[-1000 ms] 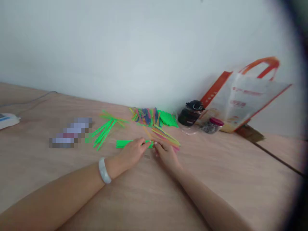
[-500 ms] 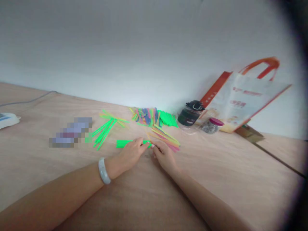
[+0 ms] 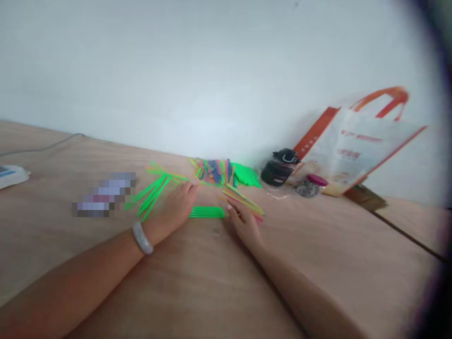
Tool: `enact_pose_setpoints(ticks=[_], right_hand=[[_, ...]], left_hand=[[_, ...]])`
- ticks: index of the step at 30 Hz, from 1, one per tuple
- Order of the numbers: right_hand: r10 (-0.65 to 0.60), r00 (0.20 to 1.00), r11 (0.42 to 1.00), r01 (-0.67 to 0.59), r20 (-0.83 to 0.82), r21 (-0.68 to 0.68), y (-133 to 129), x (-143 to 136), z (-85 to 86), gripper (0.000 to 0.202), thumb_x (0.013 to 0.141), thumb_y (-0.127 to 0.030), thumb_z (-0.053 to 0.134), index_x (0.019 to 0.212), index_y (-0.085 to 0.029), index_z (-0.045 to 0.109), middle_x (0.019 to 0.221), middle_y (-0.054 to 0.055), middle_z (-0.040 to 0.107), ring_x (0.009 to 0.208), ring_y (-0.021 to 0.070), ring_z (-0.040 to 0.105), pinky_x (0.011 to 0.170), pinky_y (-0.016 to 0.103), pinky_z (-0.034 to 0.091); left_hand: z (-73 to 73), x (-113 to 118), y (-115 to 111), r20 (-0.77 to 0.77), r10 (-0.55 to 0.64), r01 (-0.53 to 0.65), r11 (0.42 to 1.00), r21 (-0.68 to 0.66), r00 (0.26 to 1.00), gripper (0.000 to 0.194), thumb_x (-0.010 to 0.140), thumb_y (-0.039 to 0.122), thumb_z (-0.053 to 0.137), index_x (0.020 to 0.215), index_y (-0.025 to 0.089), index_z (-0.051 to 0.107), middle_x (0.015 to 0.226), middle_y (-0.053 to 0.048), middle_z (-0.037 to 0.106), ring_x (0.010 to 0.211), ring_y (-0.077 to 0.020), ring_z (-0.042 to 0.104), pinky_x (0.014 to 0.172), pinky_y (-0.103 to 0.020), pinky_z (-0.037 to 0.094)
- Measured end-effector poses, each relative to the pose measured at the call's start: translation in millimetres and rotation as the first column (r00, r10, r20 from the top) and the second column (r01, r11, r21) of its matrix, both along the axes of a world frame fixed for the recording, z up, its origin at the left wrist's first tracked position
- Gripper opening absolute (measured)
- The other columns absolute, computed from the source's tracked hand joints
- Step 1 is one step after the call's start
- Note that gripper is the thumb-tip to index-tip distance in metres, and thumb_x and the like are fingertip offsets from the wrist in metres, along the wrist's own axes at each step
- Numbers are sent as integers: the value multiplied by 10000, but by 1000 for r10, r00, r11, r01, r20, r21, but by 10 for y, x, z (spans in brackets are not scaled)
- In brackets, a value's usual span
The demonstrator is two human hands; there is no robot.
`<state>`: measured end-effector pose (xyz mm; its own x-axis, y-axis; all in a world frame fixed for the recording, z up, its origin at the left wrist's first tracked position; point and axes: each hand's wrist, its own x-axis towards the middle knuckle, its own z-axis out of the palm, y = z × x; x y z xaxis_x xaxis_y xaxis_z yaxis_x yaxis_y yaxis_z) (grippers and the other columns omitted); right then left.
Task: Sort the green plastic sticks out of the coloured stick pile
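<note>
A row of bright green plastic sticks (image 3: 208,212) lies side by side on the table, its left end partly hidden by my left hand (image 3: 176,202). That hand is over the table between the row and a fanned group of loose green sticks (image 3: 153,195), its fingertips smeared by motion. At the row's right end rests my right hand (image 3: 246,226), thumb beside the end and a gap between thumb and fingers. Yellow and pink strips (image 3: 247,200) lie just beyond it.
Behind are a pile of multicoloured strips (image 3: 215,170) and a green stack (image 3: 246,174). To the right stand a dark bottle (image 3: 278,169), a jar with a magenta lid (image 3: 310,185) and a white-and-orange bag (image 3: 363,146). A pixelated object (image 3: 106,194) lies left, near a grey cable (image 3: 45,148).
My left hand has come off the green row and moved left and away from me toward the loose sticks. My right hand has shifted slightly right, its thumb and fingers now apart.
</note>
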<state>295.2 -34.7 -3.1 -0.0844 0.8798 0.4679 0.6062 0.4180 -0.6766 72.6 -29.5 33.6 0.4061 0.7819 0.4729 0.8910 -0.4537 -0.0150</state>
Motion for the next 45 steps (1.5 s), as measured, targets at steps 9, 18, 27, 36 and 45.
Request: enact_pose_setpoints(ticks=[9, 18, 27, 36, 45], right_hand=[[28, 992, 1000, -28, 126, -4, -8, 15, -3, 320, 870, -343, 440, 1046, -197, 663, 1082, 84, 663, 989, 221, 598, 830, 356, 477], [-46, 978, 996, 29, 203, 89, 44, 154, 35, 336, 883, -326, 411, 1049, -174, 661, 926, 86, 656, 837, 195, 582, 721, 304, 455], [-237, 901, 970, 198, 364, 143, 185, 439, -8, 298, 876, -312, 413, 980, -187, 663, 864, 71, 607, 823, 194, 549, 744, 310, 430], [-271, 704, 960, 247, 657, 131, 131, 451, 44, 239, 859, -242, 456, 953, -179, 666, 959, 101, 599, 931, 212, 509, 836, 319, 396], [-263, 664, 963, 224, 700, 150, 162, 437, 30, 223, 868, -254, 452, 882, -155, 651, 954, 132, 595, 924, 239, 500, 815, 351, 395]], left_hand=[[-125, -610, 461, 18, 358, -357, 934, -32, 934, 357, 857, 67, 355, 1173, 123, 510, 1084, -132, 524, 971, -244, 530, 829, -353, 457], [-153, -609, 440, -32, 380, -381, 924, -38, 925, 329, 887, 109, 357, 1173, 129, 519, 1047, -130, 529, 947, -246, 532, 802, -355, 454], [-73, -404, 287, 25, 143, -143, 989, 19, 989, 271, 907, 184, 397, 1122, 135, 555, 1069, -123, 539, 988, -246, 504, 849, -378, 439], [-241, 136, -115, -43, -340, 334, 936, -108, 939, 202, 898, 270, 485, 1034, 177, 602, 1062, -83, 547, 1020, -223, 487, 873, -367, 430], [-217, 209, -172, -48, -363, 354, 926, -128, 931, 191, 879, 315, 528, 931, 156, 622, 971, -70, 571, 962, -221, 499, 829, -351, 440]])
